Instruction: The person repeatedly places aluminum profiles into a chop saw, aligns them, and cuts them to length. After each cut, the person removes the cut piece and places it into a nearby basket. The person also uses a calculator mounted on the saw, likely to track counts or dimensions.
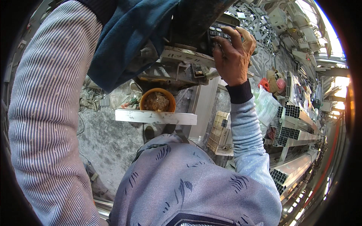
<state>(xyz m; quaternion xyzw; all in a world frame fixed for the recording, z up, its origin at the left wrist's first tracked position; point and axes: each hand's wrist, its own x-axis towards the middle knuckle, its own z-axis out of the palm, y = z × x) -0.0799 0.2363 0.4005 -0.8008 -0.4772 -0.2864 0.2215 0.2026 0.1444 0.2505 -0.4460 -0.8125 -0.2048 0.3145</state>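
My right hand [233, 52] is over a dark calculator [220, 34] with rows of keys, at the upper right of centre. Its fingers are bent and apart, touching the key face; they do not wrap round the calculator. Part of the calculator lies hidden under the hand. My left arm, in a striped sleeve [49, 101], runs up the left side and leaves the view at the top, so my left hand is out of sight. Beside that sleeve hangs a dark blue cloth [124, 45], in front of a dark machine part [192, 26].
Below the machine stands an orange bucket [174, 101] with brownish scraps inside, behind a white bar [156, 117]. A beige plastic crate [218, 132] sits to the right. Stacked square metal tubes [292, 173] and a heap of metal offcuts [254, 22] lie farther right.
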